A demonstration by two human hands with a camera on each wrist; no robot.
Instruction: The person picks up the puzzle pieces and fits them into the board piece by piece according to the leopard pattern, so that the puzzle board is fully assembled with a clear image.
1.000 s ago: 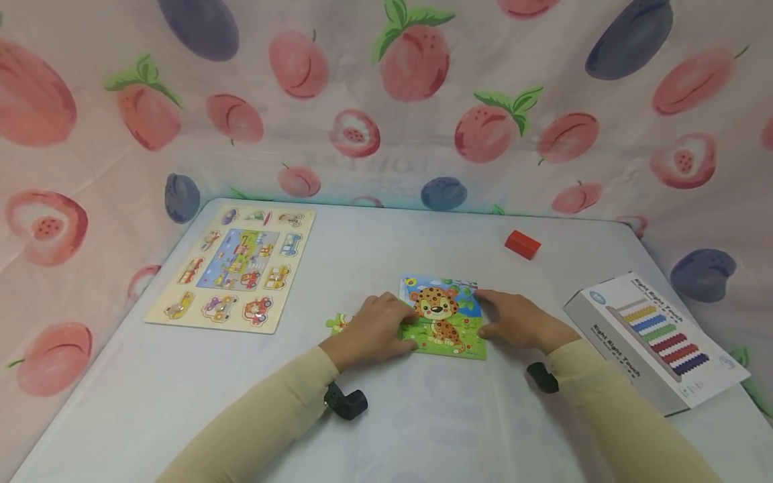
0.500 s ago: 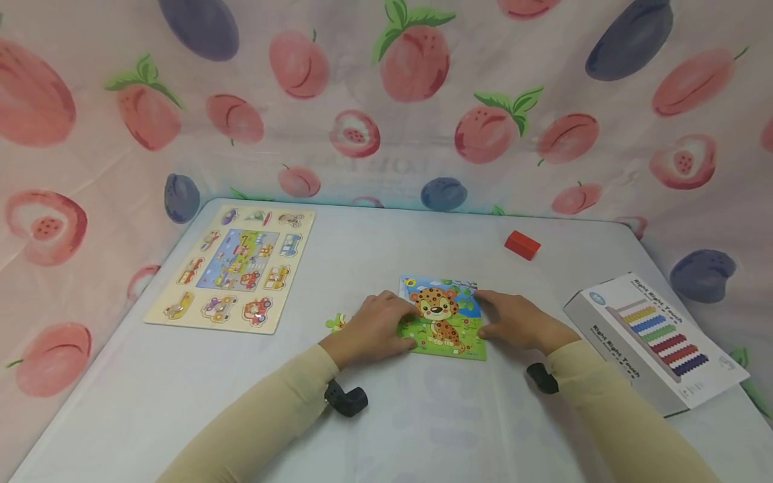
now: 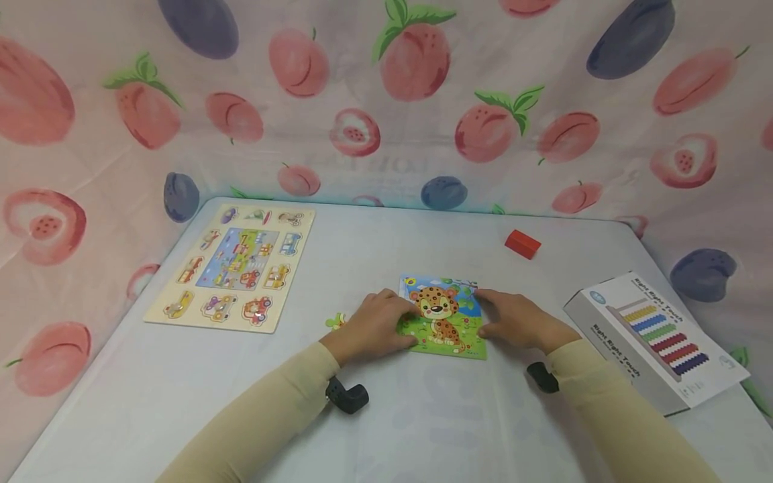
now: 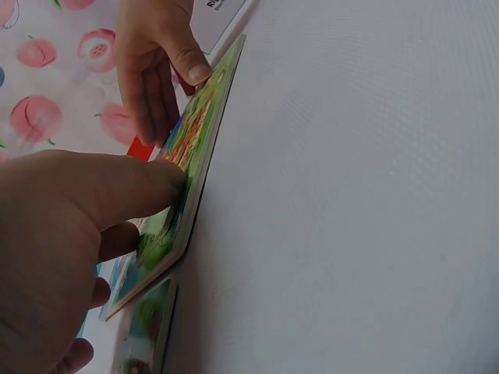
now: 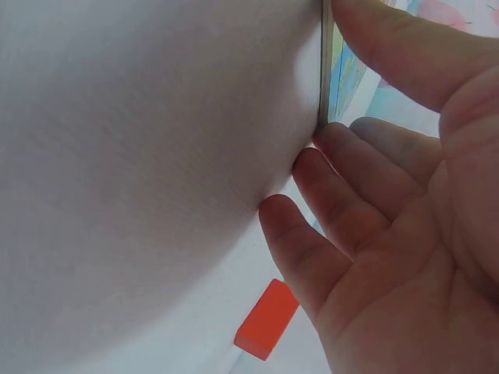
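Note:
A square leopard jigsaw puzzle (image 3: pixel 443 325) lies flat on the white table, between both hands. My left hand (image 3: pixel 377 327) is at its left side, thumb and index finger on the picture surface and slightly apart. At the right edge my right hand (image 3: pixel 522 320) has its thumb and index fingertip against the board's side. The right wrist view shows that hand's fingers (image 5: pixel 308 241) nearly straight, reaching past the board's corner. Partly hidden beneath my left hand is another green jigsaw piece (image 3: pixel 336 322), whose thick edge shows beside the board in the left wrist view.
A wooden vehicle puzzle board (image 3: pixel 158 295) lies at the back left. Behind the right hand sits a red block (image 3: pixel 523 245). A white box (image 3: pixel 658 345) printed with coloured strips stands at the right. Fruit-patterned cloth (image 3: pixel 392 168) hangs behind the table.

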